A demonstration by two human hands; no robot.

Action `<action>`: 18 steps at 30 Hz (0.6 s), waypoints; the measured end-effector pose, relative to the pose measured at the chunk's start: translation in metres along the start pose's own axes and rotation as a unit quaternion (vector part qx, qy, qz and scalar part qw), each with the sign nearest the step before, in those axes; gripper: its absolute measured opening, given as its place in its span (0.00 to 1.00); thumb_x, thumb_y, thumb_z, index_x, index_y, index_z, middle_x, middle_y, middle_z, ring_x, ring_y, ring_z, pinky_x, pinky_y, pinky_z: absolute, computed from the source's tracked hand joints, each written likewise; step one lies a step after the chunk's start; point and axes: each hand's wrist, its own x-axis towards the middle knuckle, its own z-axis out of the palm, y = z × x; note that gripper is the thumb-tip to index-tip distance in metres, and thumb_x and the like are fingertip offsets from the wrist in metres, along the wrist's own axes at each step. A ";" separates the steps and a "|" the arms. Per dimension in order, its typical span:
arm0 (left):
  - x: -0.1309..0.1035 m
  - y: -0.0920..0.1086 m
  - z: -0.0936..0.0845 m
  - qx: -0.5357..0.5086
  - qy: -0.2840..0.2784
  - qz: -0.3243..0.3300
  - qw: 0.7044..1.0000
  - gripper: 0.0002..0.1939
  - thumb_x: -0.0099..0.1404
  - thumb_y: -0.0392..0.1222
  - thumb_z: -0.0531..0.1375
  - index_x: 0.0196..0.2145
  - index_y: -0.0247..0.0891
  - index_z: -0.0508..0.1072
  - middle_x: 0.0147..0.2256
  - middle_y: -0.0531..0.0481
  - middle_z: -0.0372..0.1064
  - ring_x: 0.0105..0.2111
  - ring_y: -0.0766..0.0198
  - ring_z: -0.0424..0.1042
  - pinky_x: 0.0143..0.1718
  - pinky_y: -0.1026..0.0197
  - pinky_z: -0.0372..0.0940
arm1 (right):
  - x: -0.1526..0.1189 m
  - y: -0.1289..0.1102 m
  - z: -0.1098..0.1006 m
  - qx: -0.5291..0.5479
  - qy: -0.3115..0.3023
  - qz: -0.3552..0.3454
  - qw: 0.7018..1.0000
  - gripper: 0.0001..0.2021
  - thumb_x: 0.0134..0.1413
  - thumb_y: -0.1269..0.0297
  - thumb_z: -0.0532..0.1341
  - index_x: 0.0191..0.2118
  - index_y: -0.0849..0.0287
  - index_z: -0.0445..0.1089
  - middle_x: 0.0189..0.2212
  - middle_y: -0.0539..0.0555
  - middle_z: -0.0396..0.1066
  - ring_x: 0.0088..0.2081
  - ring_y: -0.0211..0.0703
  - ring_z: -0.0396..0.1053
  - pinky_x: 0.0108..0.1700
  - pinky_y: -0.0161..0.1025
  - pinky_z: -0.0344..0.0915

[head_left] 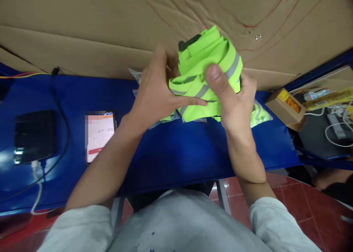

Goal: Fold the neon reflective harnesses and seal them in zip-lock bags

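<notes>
A folded bundle of neon-yellow fabric straps (pixel 198 79) with grey reflective stripes is held up above the blue table, a black piece showing at its upper left. My left hand (pixel 160 86) grips the bundle's left side, thumb stretched across its lower front; its other fingers are partly hidden and blurred. My right hand (pixel 234 94) is closed on the right side, thumb pressed on the front and fingers behind. Clear plastic bags with more neon material (pixel 260 114) lie on the table behind and below the bundle.
On the blue table (pixel 176 149) a phone (pixel 100 134) and a black box with cables (pixel 35 136) lie at left. An open cardboard box (pixel 285 107) stands at right, near a dark tray of cables. Brown cardboard (pixel 82 53) covers the back. Part of another person shows at far right.
</notes>
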 end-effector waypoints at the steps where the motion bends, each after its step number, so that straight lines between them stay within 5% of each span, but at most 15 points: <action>1: -0.001 0.000 0.002 0.003 0.037 0.018 0.999 0.48 0.37 0.65 0.81 0.49 0.42 0.68 0.50 0.47 0.68 0.58 0.45 0.66 0.62 0.49 0.60 | 0.001 0.005 0.001 0.027 0.005 0.022 0.999 0.16 0.62 0.49 0.68 0.46 0.56 0.79 0.45 0.50 0.82 0.47 0.48 0.81 0.49 0.42 0.79; 3: -0.006 0.007 0.006 0.023 0.064 0.024 0.997 0.48 0.42 0.69 0.78 0.54 0.44 0.69 0.58 0.43 0.63 0.66 0.39 0.56 0.68 0.43 0.55 | 0.004 0.016 0.005 0.065 0.016 0.073 0.995 0.23 0.65 0.45 0.63 0.54 0.58 0.75 0.52 0.55 0.80 0.53 0.51 0.80 0.55 0.46 0.78; 6: -0.014 0.025 0.012 0.077 0.009 -0.027 0.997 0.40 0.57 0.69 0.71 0.61 0.49 0.72 0.68 0.43 0.57 0.75 0.37 0.39 0.75 0.38 0.38 | 0.008 0.029 0.010 0.059 0.016 0.130 0.990 0.30 0.69 0.41 0.54 0.62 0.58 0.70 0.52 0.57 0.80 0.59 0.52 0.76 0.60 0.50 0.74; 9: -0.019 0.037 0.019 0.154 -0.014 -0.039 0.987 0.32 0.72 0.64 0.60 0.68 0.51 0.70 0.71 0.47 0.57 0.76 0.41 0.41 0.77 0.38 0.26 | 0.009 0.033 0.016 -0.022 0.025 0.168 0.985 0.35 0.69 0.36 0.48 0.68 0.55 0.65 0.48 0.55 0.82 0.64 0.50 0.70 0.65 0.51 0.67; 14: -0.024 0.028 0.035 0.076 -0.007 0.068 0.995 0.29 0.81 0.50 0.46 0.76 0.49 0.54 0.77 0.56 0.45 0.78 0.58 0.41 0.80 0.49 0.36 | 0.000 0.038 0.028 -0.080 0.033 0.154 0.984 0.35 0.66 0.40 0.50 0.71 0.53 0.61 0.50 0.52 0.82 0.70 0.49 0.63 0.66 0.51 0.64; 18: -0.030 0.028 0.042 0.030 -0.019 0.075 0.997 0.35 0.80 0.58 0.46 0.78 0.51 0.43 0.79 0.59 0.32 0.79 0.60 0.32 0.80 0.53 0.34 | -0.013 0.034 0.039 -0.086 0.016 0.140 0.986 0.33 0.69 0.42 0.46 0.74 0.47 0.58 0.48 0.52 0.82 0.69 0.49 0.66 0.64 0.51 0.68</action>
